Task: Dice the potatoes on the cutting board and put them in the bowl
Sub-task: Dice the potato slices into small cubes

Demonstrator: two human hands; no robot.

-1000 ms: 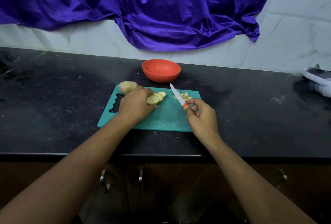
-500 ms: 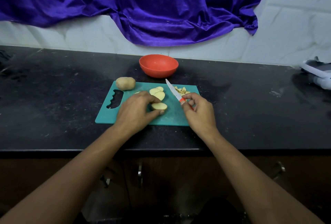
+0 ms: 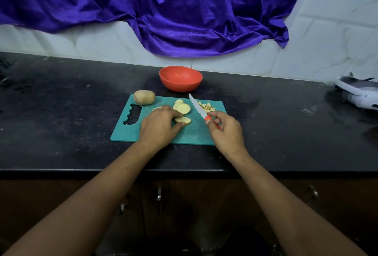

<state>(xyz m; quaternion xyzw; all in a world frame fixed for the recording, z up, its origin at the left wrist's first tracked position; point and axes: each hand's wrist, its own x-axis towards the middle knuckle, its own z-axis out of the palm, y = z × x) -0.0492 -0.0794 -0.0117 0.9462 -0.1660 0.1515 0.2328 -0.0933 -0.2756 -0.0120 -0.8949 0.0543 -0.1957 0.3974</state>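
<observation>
Pinching a potato slice (image 3: 182, 120) on the cutting board (image 3: 126, 133) between thumb and fingers of the left hand (image 3: 158, 127). Gripping the knife (image 3: 196, 106) in the curled right hand (image 3: 226, 131), blade angling toward the bowl (image 3: 180, 84) beyond. Leaving whole potato (image 3: 144, 97), diced bits (image 3: 206, 107) at far corners.

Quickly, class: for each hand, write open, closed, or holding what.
Left hand: pinching a pale round potato slice on the teal plastic cutting board.
Right hand: gripping the white-bladed, orange-handled knife.
</observation>
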